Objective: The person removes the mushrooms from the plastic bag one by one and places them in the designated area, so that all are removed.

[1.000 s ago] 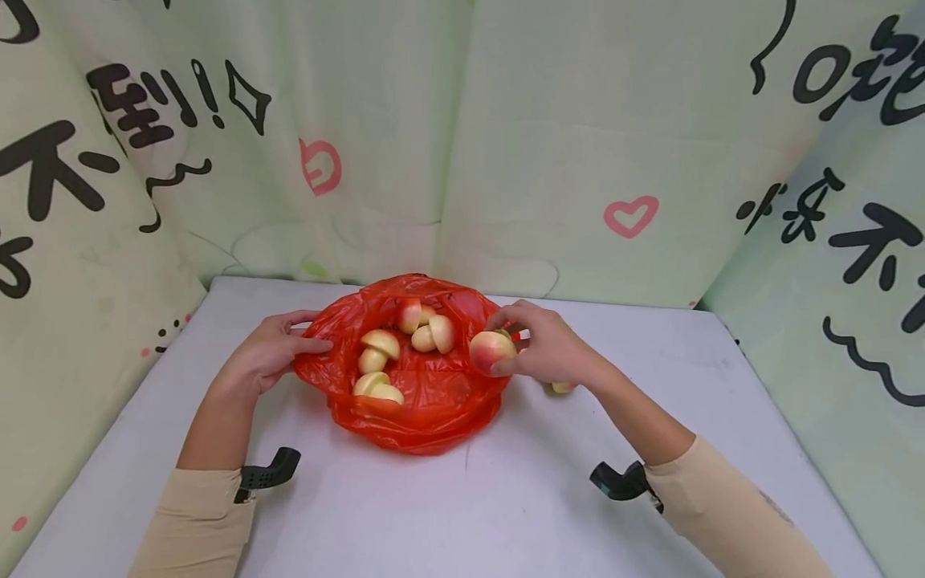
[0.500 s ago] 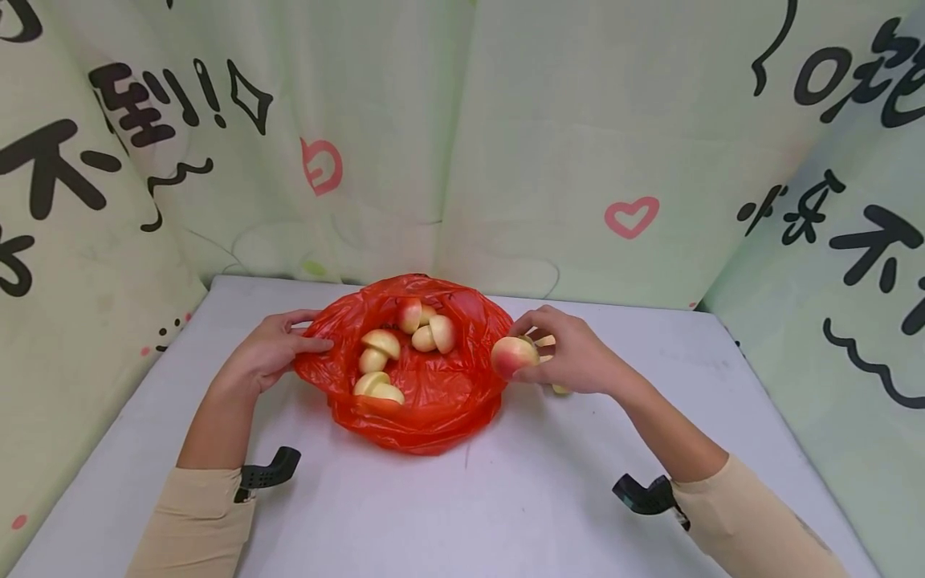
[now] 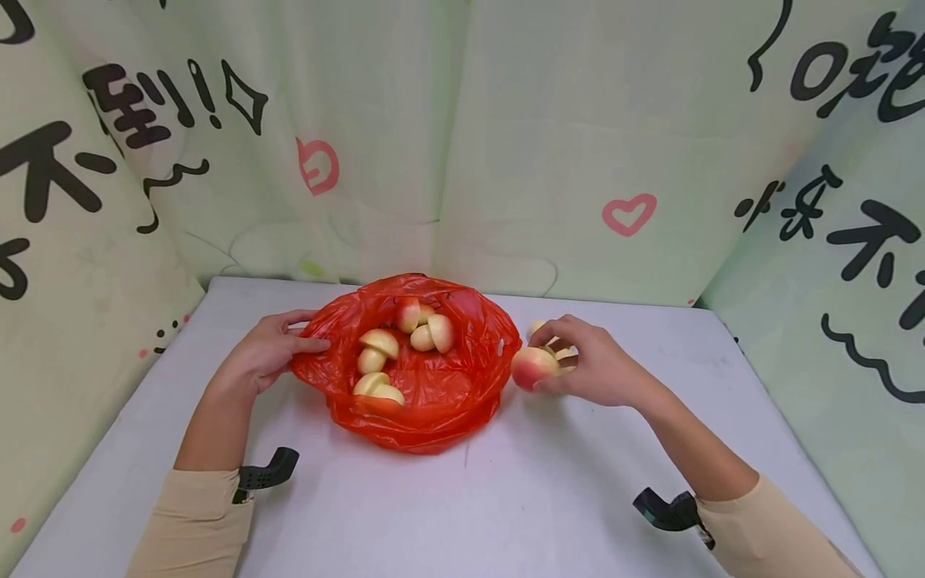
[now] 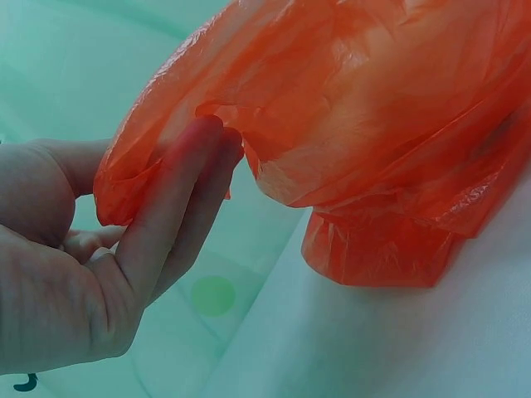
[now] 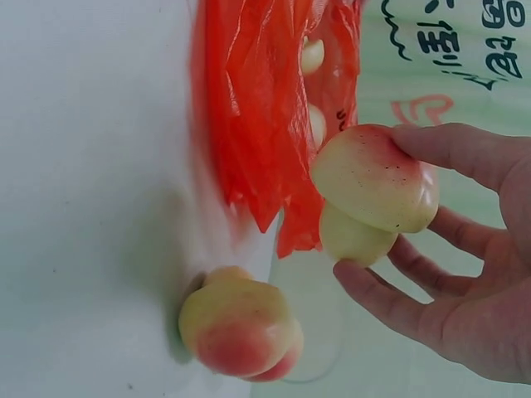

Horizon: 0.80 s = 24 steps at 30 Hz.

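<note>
A red plastic bag stands with its mouth wide apart, and several cream mushrooms with pink-tinged caps lie inside. My left hand holds the bag's left rim; in the left wrist view the thin plastic lies between thumb and fingers. Just outside the right rim, my right hand grips one mushroom with a pink-and-cream cap. The right wrist view shows that mushroom between thumb and fingertips, above the table. Close below it on the table are more pink-and-cream mushroom pieces, partly overlapping.
A white table extends around the bag. Pale green printed curtain hangs behind it and at both sides. Behind the right hand, part of a cream mushroom shows on the table.
My right hand has moved right and slightly nearer, carrying the mushroom from over the bag's right rim to beside the bag. The left hand stays on the rim.
</note>
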Available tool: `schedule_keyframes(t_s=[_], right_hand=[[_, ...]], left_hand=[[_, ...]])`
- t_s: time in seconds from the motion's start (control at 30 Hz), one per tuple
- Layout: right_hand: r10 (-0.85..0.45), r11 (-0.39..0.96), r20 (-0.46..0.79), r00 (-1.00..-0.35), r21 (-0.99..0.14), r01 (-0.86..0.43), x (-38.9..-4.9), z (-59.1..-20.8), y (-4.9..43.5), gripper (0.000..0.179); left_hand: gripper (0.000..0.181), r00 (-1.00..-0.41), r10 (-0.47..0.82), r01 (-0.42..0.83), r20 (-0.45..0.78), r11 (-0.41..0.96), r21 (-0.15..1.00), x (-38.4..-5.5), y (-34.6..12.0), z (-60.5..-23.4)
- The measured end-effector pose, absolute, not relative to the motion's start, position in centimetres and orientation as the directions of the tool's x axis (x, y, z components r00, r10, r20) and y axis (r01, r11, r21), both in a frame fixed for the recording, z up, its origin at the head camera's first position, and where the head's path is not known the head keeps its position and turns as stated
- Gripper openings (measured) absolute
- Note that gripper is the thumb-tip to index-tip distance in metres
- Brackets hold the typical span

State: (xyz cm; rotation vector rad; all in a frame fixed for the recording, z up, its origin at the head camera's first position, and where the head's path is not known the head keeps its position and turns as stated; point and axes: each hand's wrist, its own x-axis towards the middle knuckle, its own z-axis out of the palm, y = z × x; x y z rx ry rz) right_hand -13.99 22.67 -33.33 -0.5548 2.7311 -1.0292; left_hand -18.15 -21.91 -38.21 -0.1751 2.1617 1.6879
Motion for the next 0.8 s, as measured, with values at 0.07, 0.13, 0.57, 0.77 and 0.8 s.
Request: schedule_keyframes(t_s=[0.07, 0.13, 0.57, 0.77, 0.8], right_hand=[[-0.400, 0.688, -0.030, -0.916, -0.669, -0.279, -13.8, -33.5, 22.9, 0.041], [-0.400, 0.686, -0.031, -0.916, -0.672, -0.277, -13.5, -33.6, 23.1, 0.041], [-0.404, 0.714, -0.046, -0.914, -0.640, -0.284, -12.2, -34.5, 24.3, 0.044], [-0.393, 0.733, -0.072, -0.917, -0.627, -0.265, -11.8, -35.0, 24.7, 0.044], [-0.390, 0.734, -0.078, -0.918, -0.628, -0.258, -11.8, -35.0, 24.8, 0.044]], left_hand=[[0.078, -0.916, 0.137, -0.333, -0.378, 0.268, 0.904, -18.1, -21.9, -38.2], [0.078, -0.915, 0.135, -0.335, -0.380, 0.269, 0.903, -18.1, -21.9, -38.2], [0.078, -0.917, 0.143, -0.327, -0.374, 0.269, 0.906, -18.1, -21.8, -38.2], [0.078, -0.918, 0.145, -0.324, -0.370, 0.266, 0.908, -18.0, -21.7, -38.1], [0.078, -0.917, 0.145, -0.325, -0.371, 0.264, 0.908, -18.0, -21.8, -38.1]])
